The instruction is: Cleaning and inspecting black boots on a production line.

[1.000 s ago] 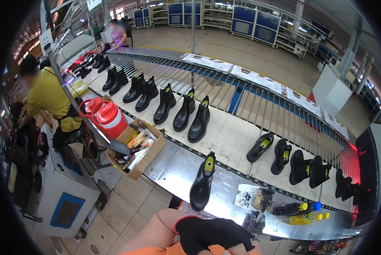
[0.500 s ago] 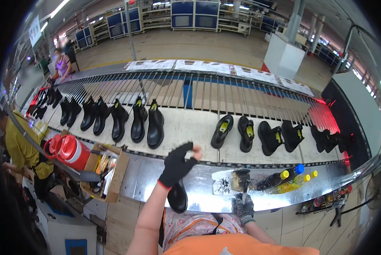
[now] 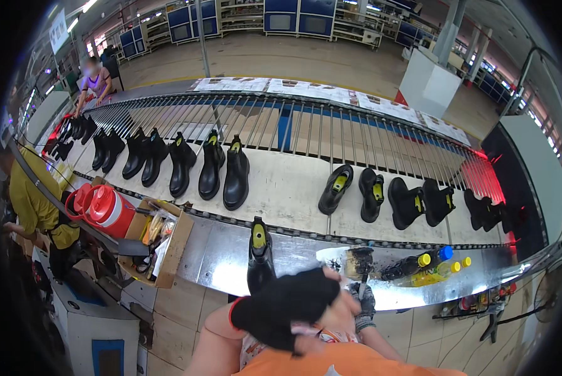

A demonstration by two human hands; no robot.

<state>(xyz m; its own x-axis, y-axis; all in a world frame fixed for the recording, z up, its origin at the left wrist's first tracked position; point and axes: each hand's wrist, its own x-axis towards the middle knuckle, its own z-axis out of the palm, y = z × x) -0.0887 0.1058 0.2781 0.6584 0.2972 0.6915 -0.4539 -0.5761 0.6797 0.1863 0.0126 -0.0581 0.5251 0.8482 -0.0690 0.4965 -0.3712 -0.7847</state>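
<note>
Black boot (image 3: 259,260) stands upright on steel worktop (image 3: 212,263), long axis vertical, just beyond and left of the black-gloved left hand (image 3: 287,304), nearer than the grey-gloved right hand (image 3: 362,301); left fingers loosely curled, empty; right fingers' grip cannot be told.

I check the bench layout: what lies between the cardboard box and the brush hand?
In the head view, one upright black boot stands between the box and the right hand.
</note>
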